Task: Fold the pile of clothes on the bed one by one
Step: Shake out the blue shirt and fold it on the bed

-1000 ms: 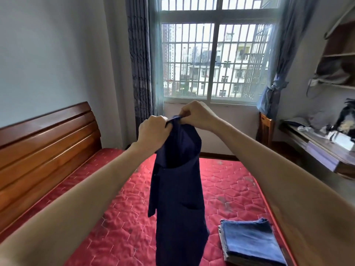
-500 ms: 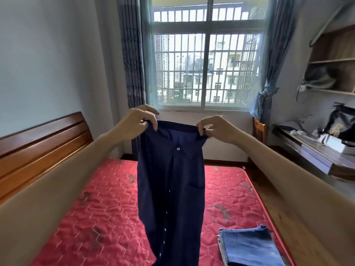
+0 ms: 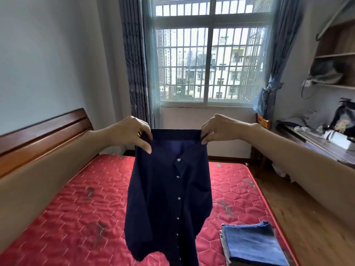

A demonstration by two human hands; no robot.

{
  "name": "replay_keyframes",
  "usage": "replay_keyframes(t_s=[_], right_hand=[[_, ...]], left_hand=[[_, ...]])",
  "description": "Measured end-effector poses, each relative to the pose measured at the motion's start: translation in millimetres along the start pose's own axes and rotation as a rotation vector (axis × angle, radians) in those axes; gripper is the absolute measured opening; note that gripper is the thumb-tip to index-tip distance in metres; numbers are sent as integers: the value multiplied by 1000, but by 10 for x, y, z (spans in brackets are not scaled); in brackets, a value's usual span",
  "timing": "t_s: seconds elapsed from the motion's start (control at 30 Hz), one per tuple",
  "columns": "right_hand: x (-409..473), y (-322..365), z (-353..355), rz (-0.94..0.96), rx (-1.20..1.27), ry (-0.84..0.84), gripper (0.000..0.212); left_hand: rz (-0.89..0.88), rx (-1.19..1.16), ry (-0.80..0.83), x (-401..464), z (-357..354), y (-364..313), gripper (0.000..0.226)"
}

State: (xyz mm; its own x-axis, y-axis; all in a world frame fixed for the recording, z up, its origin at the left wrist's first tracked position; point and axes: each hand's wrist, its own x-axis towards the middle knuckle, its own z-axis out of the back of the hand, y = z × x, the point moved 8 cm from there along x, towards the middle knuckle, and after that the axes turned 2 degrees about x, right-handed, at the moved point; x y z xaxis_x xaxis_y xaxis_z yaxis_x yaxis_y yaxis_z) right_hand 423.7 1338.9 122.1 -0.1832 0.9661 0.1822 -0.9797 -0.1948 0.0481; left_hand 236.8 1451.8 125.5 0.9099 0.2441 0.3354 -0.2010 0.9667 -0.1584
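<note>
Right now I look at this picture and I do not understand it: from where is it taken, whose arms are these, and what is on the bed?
No machine is here. The camera sits on a person's head and looks forward and down, so the two bare arms coming in from the bottom corners are that person's own.

The left hand and the right hand each pinch a top corner of a dark navy button-front shirt. It hangs spread open in the air above the red quilted mattress, with its row of small buttons facing the camera. Each grip is a thumb-and-finger pinch.

On the mattress, at lower right, lies a folded blue denim garment, apparently already done. Behind are a barred window and a wooden headboard.
</note>
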Motion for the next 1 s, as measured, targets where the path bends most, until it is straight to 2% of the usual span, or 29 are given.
replay_keyframes(t_s=[0.17,0.23,0.3,0.43,0.5,0.57,0.67,0.77,0.9,1.0], right_hand=[[3,-90,60,-58,161,-91,14],[-11,-153,120,-84,211,-148,16],[-21,-202,200,-111,356,-235,20],[-55,-311,296,-191,729,-414,34],[-40,-369,258,-280,836,-464,20],[-11,-437,173,-409,897,-529,11],[28,-500,28,-598,877,-689,14],[75,-385,-84,-683,728,-806,12],[184,-11,-210,-595,495,-790,5],[218,212,-242,-448,475,-840,5]], left_hand=[[-21,11,-161,-75,20,82,23],[28,-24,-248,-96,78,192,28],[101,-179,-322,-92,125,307,29],[218,-668,-404,-68,148,474,37],[321,-759,-405,-36,83,560,33],[458,-739,-440,14,-13,638,22],[673,-641,-504,72,-197,674,16],[789,-761,-555,143,-437,579,14],[699,-1007,-547,320,-623,250,18],[601,-1110,-549,375,-605,58,17]])
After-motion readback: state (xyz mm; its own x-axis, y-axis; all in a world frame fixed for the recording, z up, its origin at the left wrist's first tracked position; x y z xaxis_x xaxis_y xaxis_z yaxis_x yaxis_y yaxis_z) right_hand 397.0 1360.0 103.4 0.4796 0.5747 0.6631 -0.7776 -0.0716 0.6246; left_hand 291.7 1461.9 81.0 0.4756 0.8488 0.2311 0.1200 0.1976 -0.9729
